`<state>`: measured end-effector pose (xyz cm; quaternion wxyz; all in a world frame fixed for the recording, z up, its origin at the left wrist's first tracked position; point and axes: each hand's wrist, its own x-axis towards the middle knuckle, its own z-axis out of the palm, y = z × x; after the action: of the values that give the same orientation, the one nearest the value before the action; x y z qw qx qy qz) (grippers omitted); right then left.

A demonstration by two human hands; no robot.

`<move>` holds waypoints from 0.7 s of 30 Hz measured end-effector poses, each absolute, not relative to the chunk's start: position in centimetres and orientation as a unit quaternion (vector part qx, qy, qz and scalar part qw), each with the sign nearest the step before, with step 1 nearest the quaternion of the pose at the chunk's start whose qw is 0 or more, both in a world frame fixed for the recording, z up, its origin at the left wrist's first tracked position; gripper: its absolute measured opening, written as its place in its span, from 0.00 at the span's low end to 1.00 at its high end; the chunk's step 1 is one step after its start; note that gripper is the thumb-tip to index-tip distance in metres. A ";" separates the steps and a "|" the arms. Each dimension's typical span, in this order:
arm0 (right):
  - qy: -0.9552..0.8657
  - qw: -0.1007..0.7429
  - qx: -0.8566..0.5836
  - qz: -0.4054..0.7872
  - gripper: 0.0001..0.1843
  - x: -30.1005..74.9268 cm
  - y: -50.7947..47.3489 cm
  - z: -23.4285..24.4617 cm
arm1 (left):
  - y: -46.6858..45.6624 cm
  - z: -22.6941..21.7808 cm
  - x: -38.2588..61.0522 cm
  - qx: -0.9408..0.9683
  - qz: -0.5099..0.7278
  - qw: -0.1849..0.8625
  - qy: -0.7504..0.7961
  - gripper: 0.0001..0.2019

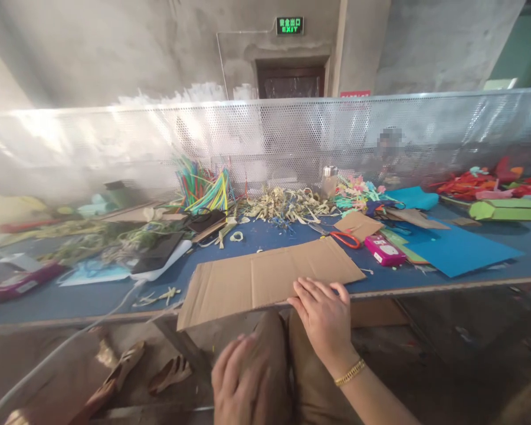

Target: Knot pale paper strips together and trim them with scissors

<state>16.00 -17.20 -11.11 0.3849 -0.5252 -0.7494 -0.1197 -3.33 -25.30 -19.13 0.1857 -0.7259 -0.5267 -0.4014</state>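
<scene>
A flat sheet of brown cardboard (265, 277) lies on the blue table (92, 295) and hangs over its near edge. My right hand (325, 316) rests on the cardboard's near edge with the fingers stretched out flat. A gold bracelet is on that wrist. My left hand (236, 383) lies on my lap below the table, fingers apart, holding nothing.
Red-handled scissors (343, 237) and a pink box (384, 249) lie behind the cardboard. Blue paper (460, 251), a green box (508, 209), coloured strips (206, 189) and paper scraps (287, 206) crowd the back. A perforated metal screen (292, 136) closes the far side. Sandals (168, 375) are on the floor.
</scene>
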 end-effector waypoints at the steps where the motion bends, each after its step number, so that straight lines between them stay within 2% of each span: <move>1: -0.749 0.384 -0.527 -0.121 0.15 16.0 -17.2 -11.1 | -24.8 -16.9 -3.3 -0.717 -0.415 0.189 -0.527 0.16; 6: -0.755 0.375 -0.524 -0.123 0.15 16.1 -17.2 -10.7 | -18.6 -6.4 -4.3 -0.732 -0.386 0.177 -0.532 0.12; 11: -0.762 0.377 -0.510 -0.132 0.14 16.2 -17.0 -10.2 | -9.5 -0.1 -3.0 -0.734 -0.346 0.163 -0.561 0.12; 16: -0.776 0.356 -0.501 -0.142 0.13 16.3 -16.8 -9.4 | -2.2 1.5 -0.6 -0.729 -0.353 0.155 -0.566 0.10; 18: -0.797 0.314 -0.501 -0.125 0.12 16.4 -16.9 -8.3 | -0.5 1.1 -0.7 -0.722 -0.363 0.154 -0.569 0.10; 21: -0.832 0.206 -0.507 -0.088 0.13 16.6 -16.7 -5.4 | 0.7 -0.3 -2.3 -0.689 -0.436 0.159 -0.557 0.09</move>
<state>16.56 -16.74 -5.37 0.2061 -0.5072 -0.8322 -0.0882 -2.32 0.71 -0.28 0.1592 -0.6887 -0.5571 -0.4359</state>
